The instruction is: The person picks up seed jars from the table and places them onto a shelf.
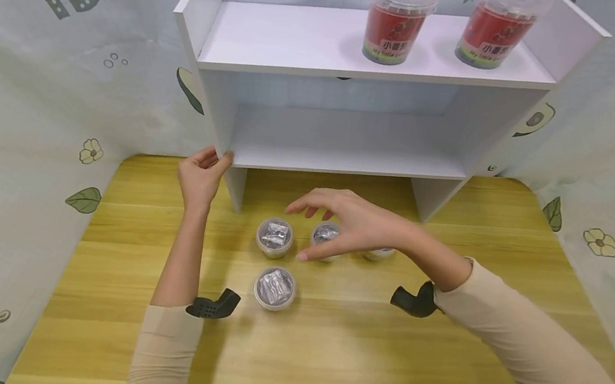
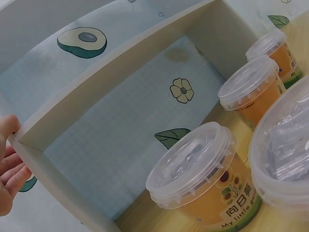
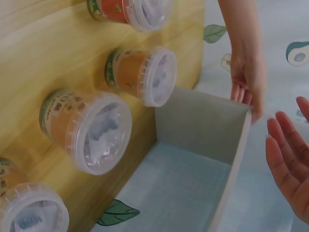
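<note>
My left hand (image 1: 201, 176) grips the front edge of the left side panel of a white two-tier shelf (image 1: 347, 149), thumb in front and fingers curled behind. My right hand (image 1: 358, 221) reaches over the table with fingers spread and holds nothing. Beneath it, a lidded plastic cup (image 1: 327, 231) is partly covered, and another cup (image 1: 377, 254) shows behind the wrist. To the left of the right hand stand a cup (image 1: 274, 239) and, nearer me, one more cup (image 1: 275, 288). In the left wrist view the near cup (image 2: 212, 188) has an orange label with sunflowers.
Two red-labelled cups with clear domed lids, one central (image 1: 394, 33) and one by the right panel (image 1: 490, 38), stand on the upper tier. The shelf rests at the back of the wooden table (image 1: 356, 358). A patterned curtain (image 1: 8, 193) hangs around it.
</note>
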The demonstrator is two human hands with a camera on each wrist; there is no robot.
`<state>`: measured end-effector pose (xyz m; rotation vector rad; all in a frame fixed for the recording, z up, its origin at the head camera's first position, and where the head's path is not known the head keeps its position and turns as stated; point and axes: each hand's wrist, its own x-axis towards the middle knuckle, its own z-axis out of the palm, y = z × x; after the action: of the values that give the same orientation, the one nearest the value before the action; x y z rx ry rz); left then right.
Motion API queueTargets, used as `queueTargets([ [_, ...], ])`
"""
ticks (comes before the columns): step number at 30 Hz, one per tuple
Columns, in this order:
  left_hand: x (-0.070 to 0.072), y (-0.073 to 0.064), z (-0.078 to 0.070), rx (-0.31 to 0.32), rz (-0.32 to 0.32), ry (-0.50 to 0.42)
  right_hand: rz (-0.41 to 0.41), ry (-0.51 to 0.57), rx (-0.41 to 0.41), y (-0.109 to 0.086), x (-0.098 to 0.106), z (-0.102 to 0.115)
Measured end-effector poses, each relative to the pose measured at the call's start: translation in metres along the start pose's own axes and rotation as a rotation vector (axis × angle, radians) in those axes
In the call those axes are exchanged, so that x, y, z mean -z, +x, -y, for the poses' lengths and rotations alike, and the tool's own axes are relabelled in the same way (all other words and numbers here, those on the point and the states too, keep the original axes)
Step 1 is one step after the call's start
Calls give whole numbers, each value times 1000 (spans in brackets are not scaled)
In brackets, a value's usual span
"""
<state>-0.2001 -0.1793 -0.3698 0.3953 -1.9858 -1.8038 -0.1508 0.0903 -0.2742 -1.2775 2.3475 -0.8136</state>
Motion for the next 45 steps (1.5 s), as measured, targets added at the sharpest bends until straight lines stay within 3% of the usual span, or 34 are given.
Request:
queueTargets([
  [14, 2, 1, -2, 33, 20, 18, 76, 4, 3, 11, -39, -12],
  [22, 2, 2, -1, 25, 13, 18, 37, -177, 60, 17, -64, -18],
  [45, 2, 2, 2, 23, 17, -2, 123, -279, 26, 21, -101, -22],
])
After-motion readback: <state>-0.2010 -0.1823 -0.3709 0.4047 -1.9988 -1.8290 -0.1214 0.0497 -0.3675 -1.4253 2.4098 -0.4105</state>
